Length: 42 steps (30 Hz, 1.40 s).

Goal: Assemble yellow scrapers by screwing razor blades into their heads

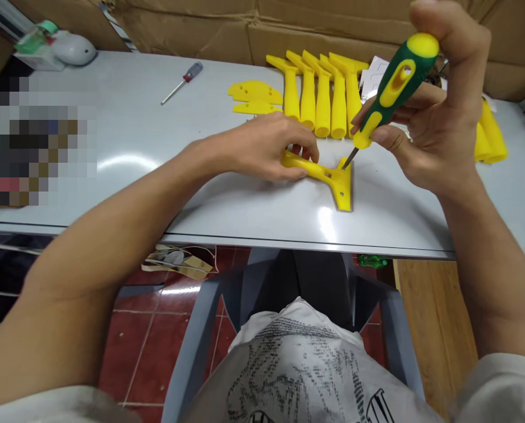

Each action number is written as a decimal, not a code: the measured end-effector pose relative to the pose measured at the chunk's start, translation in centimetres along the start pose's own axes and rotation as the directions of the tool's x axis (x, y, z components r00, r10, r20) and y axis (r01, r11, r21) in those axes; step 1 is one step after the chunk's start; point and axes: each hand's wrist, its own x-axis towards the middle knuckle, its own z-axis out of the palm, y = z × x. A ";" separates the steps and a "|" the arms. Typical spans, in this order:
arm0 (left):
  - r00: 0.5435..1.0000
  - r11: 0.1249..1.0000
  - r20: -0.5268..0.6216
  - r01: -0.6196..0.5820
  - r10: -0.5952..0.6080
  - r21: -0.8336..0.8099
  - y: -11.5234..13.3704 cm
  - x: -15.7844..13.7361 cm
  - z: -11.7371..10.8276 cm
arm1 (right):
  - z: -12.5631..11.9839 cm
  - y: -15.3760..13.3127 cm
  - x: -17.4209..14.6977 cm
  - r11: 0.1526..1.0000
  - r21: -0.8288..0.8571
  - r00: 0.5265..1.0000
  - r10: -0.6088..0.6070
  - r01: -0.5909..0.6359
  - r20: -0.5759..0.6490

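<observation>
- The left hand, at the centre of the frame, curls its fingers round the handle of a yellow scraper, which lies on the table just right of centre.
- The right hand, upper right, grips a green-and-yellow screwdriver, tilted, its tip down at the scraper's head.
- I see five yellow handles in a row at upper centre, near flat yellow pieces.
- A smaller screwdriver with a clear handle lies in the upper left.
</observation>
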 end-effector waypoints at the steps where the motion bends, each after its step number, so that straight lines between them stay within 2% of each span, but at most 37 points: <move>1: 1.000 1.000 -0.006 -0.001 0.001 0.005 -0.1 0.1 0.2 | -0.1 0.2 0.1 0.997 -0.014 0.997 -0.079 0.079 0.019; 3: 1.000 1.000 -0.020 -0.004 0.004 0.020 -0.1 0.2 0.6 | -0.1 0.5 0.4 0.963 -0.059 0.965 -0.258 0.261 0.056; 5: 0.999 0.999 -0.033 -0.013 0.015 0.036 0.0 0.2 0.8 | 0.0 0.9 0.7 0.949 -0.076 0.952 -0.303 0.306 0.048; 7: 0.999 0.999 -0.038 -0.024 0.026 0.047 0.2 0.2 0.9 | 0.1 1.4 0.7 0.950 -0.132 0.958 -0.287 0.285 0.003; 9: 0.999 0.998 -0.046 -0.025 0.028 0.054 0.3 0.2 1.1 | 0.2 2.2 0.5 0.941 -0.214 0.953 -0.289 0.264 -0.095; 13: 0.997 0.998 -0.083 -0.003 0.009 0.066 0.4 0.3 1.7 | 0.7 3.6 -0.2 0.934 -0.342 0.938 -0.205 0.102 -0.279; 16: 0.994 0.998 -0.105 -0.007 0.014 0.063 0.2 0.3 2.1 | 1.3 3.8 -0.7 0.917 -0.398 0.903 -0.176 0.006 -0.393; 20: 0.991 0.998 -0.129 -0.034 0.041 0.055 -0.3 0.3 2.4 | 1.7 3.4 -1.0 0.906 -0.422 0.892 -0.211 0.026 -0.399; 22: 0.991 0.998 -0.127 -0.036 0.042 0.056 -0.6 0.2 2.3 | 1.5 3.2 -1.0 0.927 -0.362 0.874 -0.250 0.093 -0.417; 23: 0.992 0.998 -0.120 -0.034 0.041 0.056 -0.7 0.2 2.1 | 1.4 3.0 -0.9 0.954 -0.278 0.870 -0.230 0.113 -0.436; 24: 0.993 0.998 -0.111 -0.032 0.038 0.058 -0.7 0.2 1.9 | 1.2 2.9 -0.8 0.988 -0.122 0.887 -0.135 0.090 -0.442; 25: 0.994 0.998 -0.102 -0.028 0.035 0.063 -0.7 0.2 1.7 | 1.0 2.8 -0.6 0.997 0.075 0.911 0.014 0.018 -0.413; 26: 0.995 0.997 -0.090 -0.023 0.029 0.072 -0.7 0.2 1.4 | 0.9 2.9 -0.4 0.963 0.261 0.914 0.169 -0.072 -0.370; 27: 0.996 0.996 -0.082 -0.014 0.021 0.087 -0.6 0.2 1.2 | 0.9 3.3 -0.2 0.914 0.386 0.902 0.268 -0.126 -0.338; 28: 0.997 0.994 -0.077 -0.003 0.012 0.106 -0.5 0.3 1.0 | 0.8 3.9 0.0 0.883 0.444 0.888 0.320 -0.153 -0.331; 29: 0.997 0.992 -0.072 0.007 0.002 0.125 -0.4 0.3 0.8 | 0.9 4.8 0.3 0.921 0.388 0.860 0.232 -0.044 -0.454; 30: 0.998 0.990 -0.064 0.015 -0.005 0.142 -0.3 0.4 0.7 | 1.0 5.8 0.4 0.968 0.234 0.854 0.044 0.092 -0.518; 31: 0.998 0.988 -0.059 0.019 -0.010 0.154 -0.2 0.4 0.6 | 1.1 7.0 0.5 0.979 0.061 0.834 -0.130 0.192 -0.535; 33: 0.998 0.987 -0.055 0.014 -0.006 0.158 -0.2 0.4 0.6 | 1.2 8.9 0.3 0.958 -0.159 0.837 -0.286 0.239 -0.466; 35: 0.998 0.991 -0.065 -0.003 0.012 0.133 -0.6 0.3 0.8 | 1.4 9.5 -0.1 0.947 -0.252 0.856 -0.293 0.199 -0.426; 37: 0.996 0.995 -0.088 -0.025 0.033 0.097 -1.1 0.3 1.1 | 1.4 8.7 -0.5 0.939 -0.299 0.848 -0.295 0.171 -0.441; 38: 0.995 0.996 -0.094 -0.035 0.043 0.079 -1.4 0.3 1.2 | 1.5 8.1 -0.5 0.931 -0.320 0.832 -0.315 0.176 -0.457; 40: 0.994 0.997 -0.097 -0.050 0.055 0.058 -1.8 0.3 1.3 | 1.6 6.9 -0.1 0.906 -0.352 0.770 -0.396 0.237 -0.500; 42: 0.995 0.997 -0.084 -0.056 0.061 0.055 -2.0 0.4 1.2 | 1.8 6.2 0.6 0.904 -0.318 0.774 -0.414 0.286 -0.480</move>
